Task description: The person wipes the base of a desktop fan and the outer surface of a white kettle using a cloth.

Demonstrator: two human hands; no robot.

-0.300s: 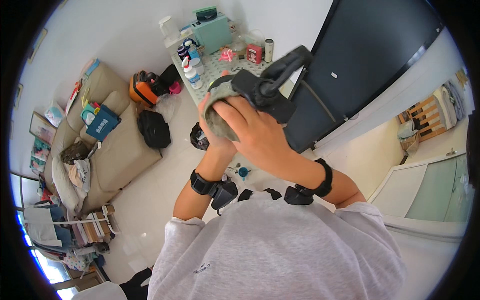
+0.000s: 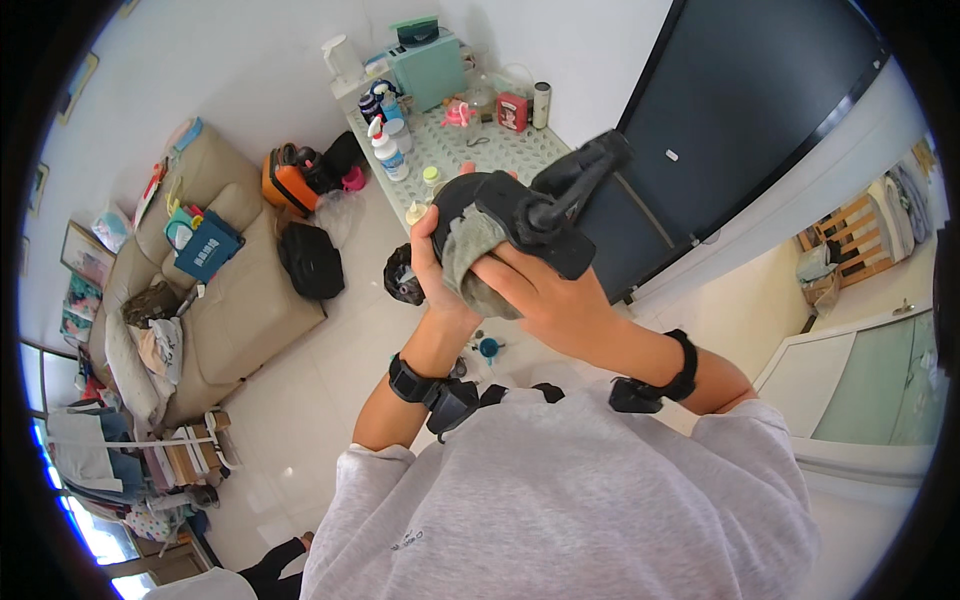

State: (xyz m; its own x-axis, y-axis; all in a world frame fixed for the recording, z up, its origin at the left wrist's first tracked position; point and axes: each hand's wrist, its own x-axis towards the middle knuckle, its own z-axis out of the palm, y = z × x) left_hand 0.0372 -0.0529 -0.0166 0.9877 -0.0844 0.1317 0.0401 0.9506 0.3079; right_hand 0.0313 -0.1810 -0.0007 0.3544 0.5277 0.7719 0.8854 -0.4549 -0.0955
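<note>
Both hands are raised in front of my chest around a black object point(image 2: 463, 208) with a rounded body, a blocky joint and a jointed arm point(image 2: 590, 170) reaching up to the right. Its exact kind I cannot make out. My left hand point(image 2: 445, 295) grips it from the left, thumb up along the rounded edge. A worn grey-green cloth point(image 2: 472, 245) lies against the body, pressed by the curled fingers of my right hand point(image 2: 560, 305). The black joint partly covers the back of that hand. Black straps with small black boxes sit on both wrists.
Beyond my hands stands a table point(image 2: 440, 135) with a spray bottle point(image 2: 388, 155), a red box point(image 2: 513, 112) and a pale green case point(image 2: 428, 70). A beige sofa point(image 2: 255, 310) is at left, a black bag point(image 2: 310, 260) beside it. A dark door point(image 2: 740, 110) stands at right.
Both hands and the black object have come lower and slightly right. The object has turned, showing more of its rounded body, and my left thumb now shows upright at its edge.
</note>
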